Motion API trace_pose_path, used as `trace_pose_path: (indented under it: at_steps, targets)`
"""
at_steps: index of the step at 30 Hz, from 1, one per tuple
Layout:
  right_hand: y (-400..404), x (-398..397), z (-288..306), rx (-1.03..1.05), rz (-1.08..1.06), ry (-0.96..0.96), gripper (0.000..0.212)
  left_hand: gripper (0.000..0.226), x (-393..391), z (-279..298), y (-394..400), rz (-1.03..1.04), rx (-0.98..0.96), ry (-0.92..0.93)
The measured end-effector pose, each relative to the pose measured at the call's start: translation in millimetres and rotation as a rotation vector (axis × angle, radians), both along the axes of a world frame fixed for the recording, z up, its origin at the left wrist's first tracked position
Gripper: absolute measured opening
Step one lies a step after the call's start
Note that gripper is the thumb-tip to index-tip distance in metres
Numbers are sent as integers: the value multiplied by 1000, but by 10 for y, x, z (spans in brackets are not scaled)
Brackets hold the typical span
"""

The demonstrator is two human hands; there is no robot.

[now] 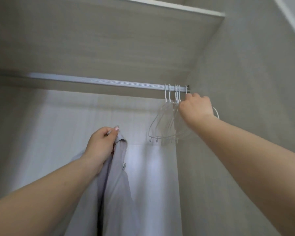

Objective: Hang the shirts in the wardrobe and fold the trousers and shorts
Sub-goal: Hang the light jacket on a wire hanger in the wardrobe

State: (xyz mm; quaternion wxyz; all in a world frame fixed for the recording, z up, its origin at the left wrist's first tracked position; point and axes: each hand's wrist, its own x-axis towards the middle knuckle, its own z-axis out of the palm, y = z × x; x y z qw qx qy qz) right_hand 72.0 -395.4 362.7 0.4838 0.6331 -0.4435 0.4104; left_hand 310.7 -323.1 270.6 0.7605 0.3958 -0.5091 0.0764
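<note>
Taking the wardrobe rail (109,82) as the landmark: well below its middle, the left hand (100,145) pinches the top edge of a pale lilac zip-front garment (116,184), thumb and fingers closed on the fabric by the zip so the rest hangs free, probably kept up ready for a hanger. Further right, just under the rail's far end, a cluster of white hangers (167,120) hangs bunched by the side wall. The right hand (196,106) reaches among their necks, fingers curled as if gripping one hanger, apparently to lift it off.
</note>
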Motion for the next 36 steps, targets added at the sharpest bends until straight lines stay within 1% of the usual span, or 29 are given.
trace_pose_path:
  at_steps: [5, 8, 10, 14, 19, 22, 25, 28, 31, 34, 36]
  targets:
    - [20, -22, 114, 37, 2, 0, 33, 38, -4, -14, -58, -62, 77, 25]
    - [9, 3, 172, 54, 100, -89, 34, 38, 6, -35, -60, -94, 109, 41]
    - [19, 64, 200, 40, 163, -128, 35, 38, 15, -40, -38, -84, 107, 51]
    - [64, 177, 208, 2, 256, -132, 36, 39, 88, -36, 62, -94, 90, 105]
    - [47, 231, 191, -27, 320, -157, 36, 35, 291, -135, 188, -101, 107, 166]
    - [72, 307, 198, -63, 398, -170, 32, 35, 339, -155, 267, -91, 100, 175]
    - [73, 395, 153, -102, 456, -134, 24, 39, 342, -146, 355, -87, 58, 199]
    - [25, 431, 76, -129, 473, -73, 18, 38, 380, -166, 459, -33, 60, 209]
    - [0, 473, -96, -120, 498, -1, 13, 40, 582, -242, 617, 53, 101, 213]
    - [-26, 540, -327, -105, 588, 8, 20, 40, 831, -399, 794, 155, 174, 200]
    - [-54, 589, -503, -74, 664, -2, 24, 34, 951, -515, 914, 189, 223, 182]
